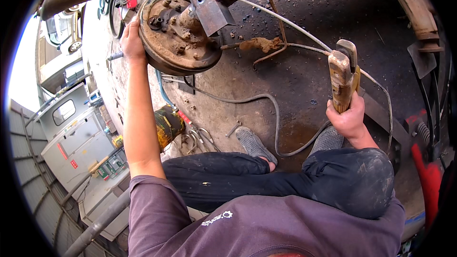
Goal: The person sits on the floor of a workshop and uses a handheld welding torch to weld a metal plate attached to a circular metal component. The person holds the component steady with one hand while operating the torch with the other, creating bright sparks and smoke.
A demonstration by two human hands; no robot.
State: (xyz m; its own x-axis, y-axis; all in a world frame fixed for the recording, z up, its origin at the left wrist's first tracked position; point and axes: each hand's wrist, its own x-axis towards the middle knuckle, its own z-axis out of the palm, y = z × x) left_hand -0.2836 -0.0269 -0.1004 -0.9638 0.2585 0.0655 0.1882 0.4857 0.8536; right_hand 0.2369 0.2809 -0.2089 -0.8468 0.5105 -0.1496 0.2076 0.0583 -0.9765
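At upper left, my left hand grips the rim of a rusty brake drum, with bolts and a stub sticking out of its face. A bare grey steel plate with a hole stands against that stub. My right hand is closed around a worn, yellow-brown welding electrode holder, jaws pointing up. From the jaws a long pale welding rod runs up and left, its tip at the plate's edge. Part of the holder's handle is hidden by my fingers.
A rusty bent pipe runs beyond the drum. A grey hose winds over the stained floor past my shoes. A yellow-black cylindrical tool and a bolt lie nearby. Red metal parts stand at right, a grey cabinet at left.
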